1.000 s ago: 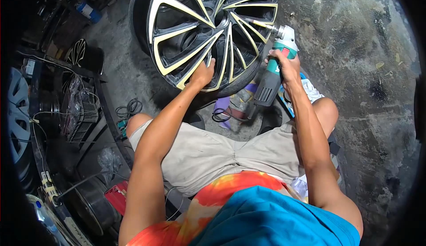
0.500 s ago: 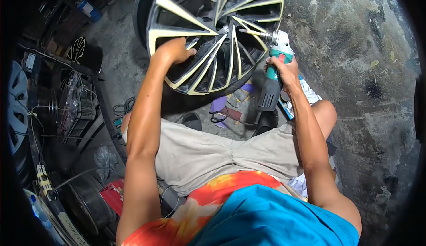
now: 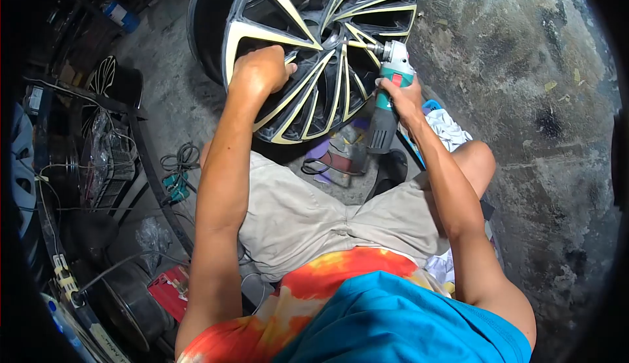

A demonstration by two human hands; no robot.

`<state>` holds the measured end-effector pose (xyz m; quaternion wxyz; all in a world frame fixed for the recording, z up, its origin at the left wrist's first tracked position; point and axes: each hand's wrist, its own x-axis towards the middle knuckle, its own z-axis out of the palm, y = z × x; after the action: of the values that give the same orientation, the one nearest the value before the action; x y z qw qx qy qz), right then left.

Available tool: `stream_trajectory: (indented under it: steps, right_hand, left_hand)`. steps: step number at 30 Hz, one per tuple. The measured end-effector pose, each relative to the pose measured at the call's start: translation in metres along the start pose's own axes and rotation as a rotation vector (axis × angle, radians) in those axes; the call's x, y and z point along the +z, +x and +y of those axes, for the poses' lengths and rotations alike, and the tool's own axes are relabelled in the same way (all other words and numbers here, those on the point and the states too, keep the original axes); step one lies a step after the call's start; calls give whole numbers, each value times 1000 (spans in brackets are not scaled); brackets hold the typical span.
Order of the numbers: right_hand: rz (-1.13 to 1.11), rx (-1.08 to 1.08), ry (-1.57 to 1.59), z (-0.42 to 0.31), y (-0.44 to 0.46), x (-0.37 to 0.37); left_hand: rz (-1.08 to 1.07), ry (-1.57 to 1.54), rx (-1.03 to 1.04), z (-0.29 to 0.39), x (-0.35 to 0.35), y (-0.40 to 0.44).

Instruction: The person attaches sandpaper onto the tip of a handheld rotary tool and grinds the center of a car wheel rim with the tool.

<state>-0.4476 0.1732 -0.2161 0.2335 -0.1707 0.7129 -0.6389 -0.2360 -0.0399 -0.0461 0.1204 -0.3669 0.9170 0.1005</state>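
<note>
The wheel is in front of me, high up in my view, with its face turned my way and its top edge cut off. It is black, with pale yellow on its spokes. My left hand is on the left side of the wheel. Its fingers are curled and clamped on a spoke; their tips are hidden, and the thumb sticks out over a gap. My right hand has its fingers wrapped around the grinder, which is green and dark gray with a silver head. The grinder's thin tip points left, near the middle of the wheel; I can't tell if it touches a spoke. Below the wheel, a purple scrap lies on the floor. A white cloth is on my right, and a red box is on my left.
</note>
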Motion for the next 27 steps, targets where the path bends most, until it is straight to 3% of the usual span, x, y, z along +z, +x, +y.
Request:
stream_trajectory:
  steps: [5,11,18,27]
  right_hand:
    - [-38,63,273,-9,2,31]
    - [-22,86,253,-2,2,38]
    - [-88,271,270,-1,-17,39]
    - [53,89,164,-2,-16,46]
  left_hand:
    - [1,-24,-16,3,-4,-5]
    - [29,-42,12,1,-2,-9]
    - [22,-48,2,1,-1,-5]
    - [59,-43,11,-1,3,-4]
